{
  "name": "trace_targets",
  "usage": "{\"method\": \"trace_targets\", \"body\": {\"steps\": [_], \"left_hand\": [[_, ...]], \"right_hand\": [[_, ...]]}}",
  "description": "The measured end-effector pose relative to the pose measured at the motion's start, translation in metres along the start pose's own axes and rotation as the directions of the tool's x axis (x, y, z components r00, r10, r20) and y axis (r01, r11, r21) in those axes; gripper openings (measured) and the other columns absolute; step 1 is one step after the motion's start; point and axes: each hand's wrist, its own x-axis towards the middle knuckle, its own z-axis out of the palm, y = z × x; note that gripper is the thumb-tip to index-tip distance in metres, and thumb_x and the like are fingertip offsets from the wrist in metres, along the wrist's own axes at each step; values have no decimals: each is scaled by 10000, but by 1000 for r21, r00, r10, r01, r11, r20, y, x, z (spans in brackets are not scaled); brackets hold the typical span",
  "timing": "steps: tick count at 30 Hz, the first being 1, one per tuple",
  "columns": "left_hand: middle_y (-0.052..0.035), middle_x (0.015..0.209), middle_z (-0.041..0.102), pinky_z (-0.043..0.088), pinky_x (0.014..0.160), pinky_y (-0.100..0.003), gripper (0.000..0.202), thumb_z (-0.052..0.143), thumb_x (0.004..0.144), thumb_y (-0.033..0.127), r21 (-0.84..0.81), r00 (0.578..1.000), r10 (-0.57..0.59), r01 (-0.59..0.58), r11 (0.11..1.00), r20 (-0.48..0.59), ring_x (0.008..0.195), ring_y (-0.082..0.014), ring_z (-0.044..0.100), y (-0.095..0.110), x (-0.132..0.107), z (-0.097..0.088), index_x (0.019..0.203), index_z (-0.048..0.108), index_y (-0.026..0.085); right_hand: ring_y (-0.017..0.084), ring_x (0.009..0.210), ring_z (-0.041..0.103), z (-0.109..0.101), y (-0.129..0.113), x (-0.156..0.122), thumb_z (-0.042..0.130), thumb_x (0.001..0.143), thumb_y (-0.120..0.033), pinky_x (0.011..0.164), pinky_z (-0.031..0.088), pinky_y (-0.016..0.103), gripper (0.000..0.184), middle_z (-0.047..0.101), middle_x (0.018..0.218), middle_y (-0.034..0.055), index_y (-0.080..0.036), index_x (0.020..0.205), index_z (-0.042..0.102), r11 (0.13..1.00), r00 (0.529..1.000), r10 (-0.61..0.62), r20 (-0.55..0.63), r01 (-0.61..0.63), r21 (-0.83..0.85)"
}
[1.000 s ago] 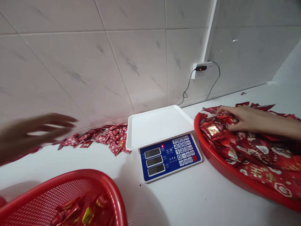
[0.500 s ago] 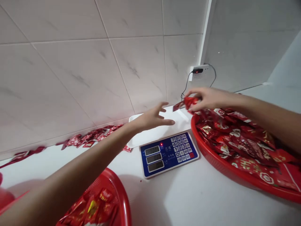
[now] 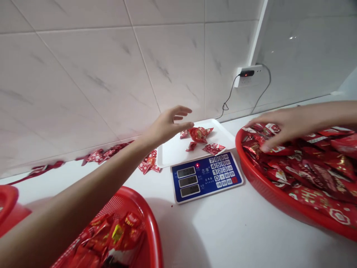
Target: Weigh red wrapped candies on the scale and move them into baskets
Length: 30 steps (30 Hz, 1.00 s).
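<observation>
My left hand point(image 3: 173, 123) hovers over the left part of a white weighing tray point(image 3: 174, 153), thumb and fingers apart, holding nothing. Several red candy packets point(image 3: 198, 134) lie on the tray beside that hand. In front of the tray is the scale's blue keypad panel point(image 3: 206, 178). My right hand point(image 3: 281, 121) rests on the heap of red candy packets point(image 3: 302, 167) in a large red basket point(image 3: 252, 193) at the right. Its thumb is spread from the fingers, whose tips are partly hidden, and no packet is visibly lifted.
At lower left, another red basket point(image 3: 152, 223) holds red packets, partly behind my left forearm. More packets point(image 3: 107, 153) lie along the tiled wall. A black plug point(image 3: 247, 73) with a cord sits in a wall socket. Part of a red container point(image 3: 9, 204) shows at the left edge.
My right hand has let go of red candy packets, which now lie on the tray, and has moved right onto the basket's heap. My left hand remains over the tray.
</observation>
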Motion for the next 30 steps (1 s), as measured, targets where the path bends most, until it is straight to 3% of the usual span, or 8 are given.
{"method": "trace_targets", "body": {"steps": [2, 5, 12, 18, 23, 30], "left_hand": [[-82, 1244, 667, 490, 985, -394, 367, 711, 798, 337, -28, 997, 72, -73, 997, -15, 1177, -258, 607, 7, -3, -2, 1133, 644, 202], [-58, 1178, 698, 506, 953, -366, 311, 711, 788, 316, -42, 992, 129, -129, 991, 2, 1119, -238, 635, 15, -4, 2, 1076, 671, 205], [-42, 1123, 718, 519, 961, -342, 246, 700, 801, 289, -57, 990, 132, -130, 990, 40, 1099, -212, 650, 25, -14, 6, 1029, 688, 196], [-49, 1116, 723, 515, 971, -350, 208, 690, 821, 269, -61, 995, 89, -87, 994, 35, 1093, -221, 657, 24, -17, 2, 1015, 688, 195], [-42, 1093, 731, 523, 929, -328, 195, 686, 830, 265, -48, 996, 85, -83, 995, 37, 1067, -216, 669, 24, -20, 2, 1013, 695, 198], [-45, 1074, 736, 531, 914, -325, 201, 686, 822, 281, -55, 997, 58, -56, 997, 41, 1045, -213, 678, 22, -22, 1, 1003, 698, 195]], "right_hand": [[381, 1298, 516, 11, 17, -12, 775, 582, -526, 1026, 454, 456, 909, 539, 1450, 124, -262, 1418, 532, 999, 998, 35, 52, -34, -24], [374, 1318, 501, 30, 22, -16, 773, 561, -485, 1043, 444, 446, 995, 514, 1474, 125, -269, 1480, 456, 998, 993, 57, 105, -54, -31], [399, 1095, 618, 44, 4, -6, 717, 646, -492, 910, 486, 499, 825, 643, 1188, 181, -198, 1399, 548, 989, 998, 35, 48, -27, -143], [349, 893, 655, 45, -1, -6, 678, 681, -351, 759, 501, 436, 655, 686, 975, 130, -234, 1320, 597, 980, 999, 31, 38, -23, -198], [330, 842, 659, 47, 0, -8, 650, 674, -327, 663, 487, 403, 676, 700, 979, 107, -257, 1341, 567, 964, 998, 61, 29, -51, -261], [338, 852, 661, 52, -17, -6, 677, 652, -305, 635, 461, 382, 527, 710, 974, 135, -191, 1166, 658, 941, 999, 34, -19, -38, -337]]}}
